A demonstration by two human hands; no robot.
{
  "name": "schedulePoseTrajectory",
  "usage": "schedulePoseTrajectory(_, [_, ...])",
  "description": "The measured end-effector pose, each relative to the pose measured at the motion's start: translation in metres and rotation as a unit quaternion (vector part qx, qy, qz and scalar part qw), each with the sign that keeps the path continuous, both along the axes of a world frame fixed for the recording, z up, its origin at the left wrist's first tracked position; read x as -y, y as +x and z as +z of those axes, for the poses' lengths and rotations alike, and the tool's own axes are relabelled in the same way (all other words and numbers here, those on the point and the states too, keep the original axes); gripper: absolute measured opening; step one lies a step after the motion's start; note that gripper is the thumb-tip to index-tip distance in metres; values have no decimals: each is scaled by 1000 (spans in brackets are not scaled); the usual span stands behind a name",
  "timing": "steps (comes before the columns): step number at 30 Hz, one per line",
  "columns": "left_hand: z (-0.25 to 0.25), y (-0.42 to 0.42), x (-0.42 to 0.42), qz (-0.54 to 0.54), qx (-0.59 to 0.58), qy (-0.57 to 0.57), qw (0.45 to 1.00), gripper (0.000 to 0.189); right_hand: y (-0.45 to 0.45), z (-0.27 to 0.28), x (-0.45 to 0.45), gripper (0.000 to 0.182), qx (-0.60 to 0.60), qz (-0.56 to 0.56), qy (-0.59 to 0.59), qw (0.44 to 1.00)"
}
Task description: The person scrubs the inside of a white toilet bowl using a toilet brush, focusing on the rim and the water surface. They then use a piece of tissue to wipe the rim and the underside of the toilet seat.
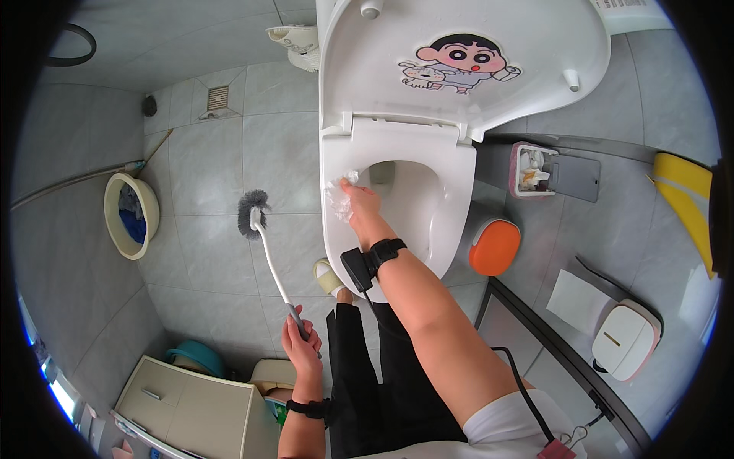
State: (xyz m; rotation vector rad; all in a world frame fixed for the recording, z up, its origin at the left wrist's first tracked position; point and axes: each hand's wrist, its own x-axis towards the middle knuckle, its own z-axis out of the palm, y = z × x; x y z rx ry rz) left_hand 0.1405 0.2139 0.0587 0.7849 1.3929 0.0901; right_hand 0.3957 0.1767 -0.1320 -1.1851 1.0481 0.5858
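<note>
My left hand is closed around the grey grip of a white-handled toilet brush, whose dark grey bristle head is up off to the left of the toilet. With my right hand I press a crumpled white tissue on the left part of the white toilet seat. The seat is down on the bowl, and the raised lid bears a cartoon sticker. Part of the tissue is hidden under my fingers.
Right of the toilet are an open waste bin with used tissues and an orange-lidded container. A cream basin holding cloths stands at the left wall. At lower left is a cabinet; a paper roll holder is at right.
</note>
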Motion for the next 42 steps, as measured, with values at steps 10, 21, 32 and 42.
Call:
schedulePoseTrajectory(10, [-1, 0, 3, -13, -1, 0, 1000, 37, -2, 7, 1, 27, 16, 26, -5, 1000])
schedulePoseTrajectory(21, [1, 1, -1, -6, -1, -3, 1000, 36, -4, 3, -3, 26, 9, 39, -16, 999])
schedulePoseTrajectory(32, [1, -1, 2, -9, -3, 1, 1000, 36, 6, 16, -7, 24, 4, 7, 21, 1000])
schedulePoseTrajectory(42, [-2, 3, 1, -3, -2, -3, 1000, 37, 11, 17, -4, 25, 15, 31, 14, 999])
